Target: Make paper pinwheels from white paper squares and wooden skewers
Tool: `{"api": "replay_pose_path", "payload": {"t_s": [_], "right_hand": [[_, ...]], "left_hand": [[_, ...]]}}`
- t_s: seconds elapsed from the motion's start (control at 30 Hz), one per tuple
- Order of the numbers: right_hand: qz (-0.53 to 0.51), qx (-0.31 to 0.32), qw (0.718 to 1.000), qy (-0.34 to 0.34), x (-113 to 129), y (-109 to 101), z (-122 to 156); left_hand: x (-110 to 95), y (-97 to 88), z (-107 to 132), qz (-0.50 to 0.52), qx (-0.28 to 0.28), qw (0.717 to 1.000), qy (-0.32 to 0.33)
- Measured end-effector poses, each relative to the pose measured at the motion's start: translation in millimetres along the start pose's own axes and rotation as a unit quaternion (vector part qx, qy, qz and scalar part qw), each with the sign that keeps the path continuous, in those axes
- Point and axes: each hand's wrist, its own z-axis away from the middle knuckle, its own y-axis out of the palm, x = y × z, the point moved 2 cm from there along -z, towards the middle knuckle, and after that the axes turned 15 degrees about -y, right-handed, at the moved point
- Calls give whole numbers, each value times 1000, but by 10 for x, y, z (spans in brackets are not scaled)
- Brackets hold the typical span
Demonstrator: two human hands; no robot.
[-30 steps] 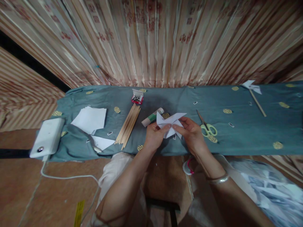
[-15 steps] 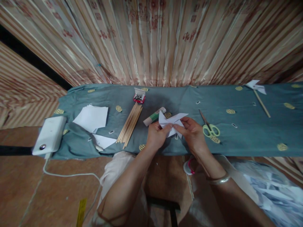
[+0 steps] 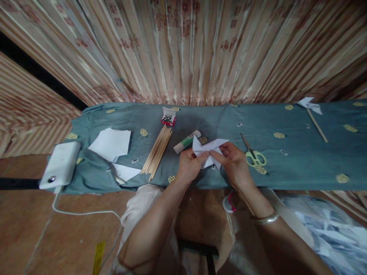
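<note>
A white paper pinwheel (image 3: 211, 146) with folded blades is held between both hands over the front part of the table. My left hand (image 3: 189, 165) grips its left side, thumb pressed near the centre. On the other side my right hand (image 3: 233, 162) pinches it, thumb also at the middle and fingers behind the paper. The fingers under the pinwheel are partly hidden. Just behind my left hand lies a glue stick (image 3: 187, 142) with a green label. Green-handled scissors (image 3: 254, 154) rest to the right of my right hand.
Wooden sticks (image 3: 157, 152) lie in a bundle left of centre, below a small open box of metal pins (image 3: 168, 117). White paper sheets (image 3: 110, 143) and a power bank (image 3: 60, 164) with a cable are at the left. A pinwheel on a stick (image 3: 315, 120) lies far right.
Both hands keep hold of the pinwheel in nearly the same place. Its upper right blade sits slightly lower than before.
</note>
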Motion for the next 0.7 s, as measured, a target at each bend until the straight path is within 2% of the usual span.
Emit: {"api": "replay_pose_path", "payload": {"t_s": [0.3,0.47,0.7], "right_hand": [[-20,-22,1000,9,-18,66,6],[-6,-26,1000,-14,24,122,-3],[12,-65,995,-71,17,108,-84]], "left_hand": [[-22,-15,-4,4,-2,1000,7],[-99,-13,8,31,-23,999,29],[-243,-122,31,88,-50,994,29]]}}
